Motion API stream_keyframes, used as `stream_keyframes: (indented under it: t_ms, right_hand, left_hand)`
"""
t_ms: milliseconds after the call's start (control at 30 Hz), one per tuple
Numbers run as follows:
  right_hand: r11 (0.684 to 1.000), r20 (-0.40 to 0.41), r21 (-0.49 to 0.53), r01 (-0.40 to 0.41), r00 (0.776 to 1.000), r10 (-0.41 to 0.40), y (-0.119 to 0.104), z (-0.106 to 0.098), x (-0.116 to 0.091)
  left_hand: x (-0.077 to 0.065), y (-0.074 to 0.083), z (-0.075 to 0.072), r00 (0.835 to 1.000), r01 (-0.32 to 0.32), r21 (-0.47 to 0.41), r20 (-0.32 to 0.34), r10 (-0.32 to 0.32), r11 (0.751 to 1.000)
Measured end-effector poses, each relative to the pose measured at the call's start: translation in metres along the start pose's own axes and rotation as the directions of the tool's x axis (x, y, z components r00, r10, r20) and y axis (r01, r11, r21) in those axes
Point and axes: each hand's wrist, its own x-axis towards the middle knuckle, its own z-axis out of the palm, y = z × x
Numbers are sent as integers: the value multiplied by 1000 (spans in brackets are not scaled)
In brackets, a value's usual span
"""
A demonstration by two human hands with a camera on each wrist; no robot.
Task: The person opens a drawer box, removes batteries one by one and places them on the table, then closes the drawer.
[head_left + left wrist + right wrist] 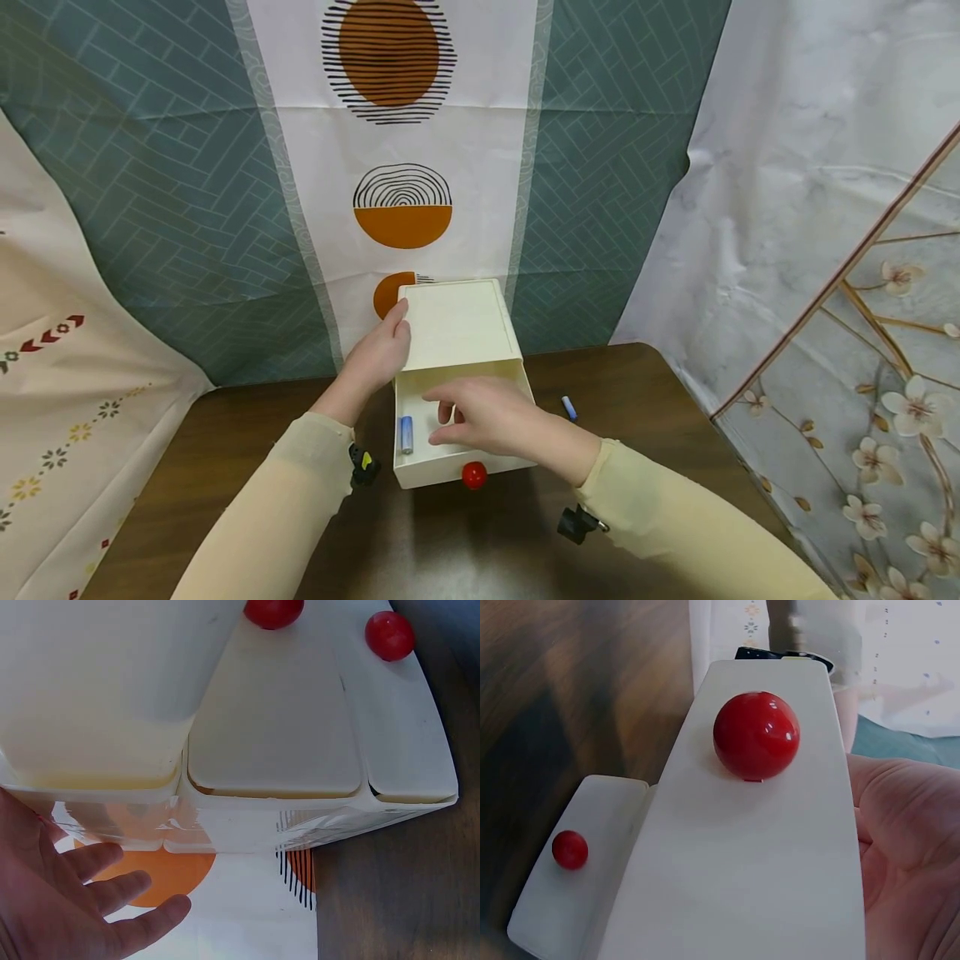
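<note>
A small white drawer cabinet [459, 323] stands on the table with its top drawer [431, 477] pulled out. The drawer's front carries a round red knob [756, 736]. Inside, along the left wall, lies a blue battery [407, 435] with a silver end. My left hand [381, 348] steadies the cabinet's upper left side, its fingers extended in the left wrist view. Over the drawer hovers my right hand [483, 412], thumb and index finger apart, nothing between them. A second blue battery-like cylinder [569, 407] lies on the table to the right.
Two lower drawers with red knobs, a middle one [274, 712] and a bottom one [409, 724], are closed. The brown table [622, 383] meets a patterned cloth [600, 183] behind the cabinet. More cloth hangs at both sides.
</note>
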Motion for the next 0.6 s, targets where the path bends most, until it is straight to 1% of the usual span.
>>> stream_keyframes:
  t_ms: [233, 400, 600]
  right_hand:
    - [1000, 17, 9, -3, 1000, 3, -4, 6, 9]
    - [1000, 24, 10, -19, 1000, 19, -5, 10, 15]
    - [999, 26, 11, -35, 999, 34, -4, 17, 20]
  left_hand:
    - [0, -2, 1, 1000, -4, -3, 11, 4, 1000]
    - [0, -1, 0, 1000, -7, -7, 4, 7, 1000]
    - [2, -1, 1, 1000, -2, 9, -6, 2, 1000]
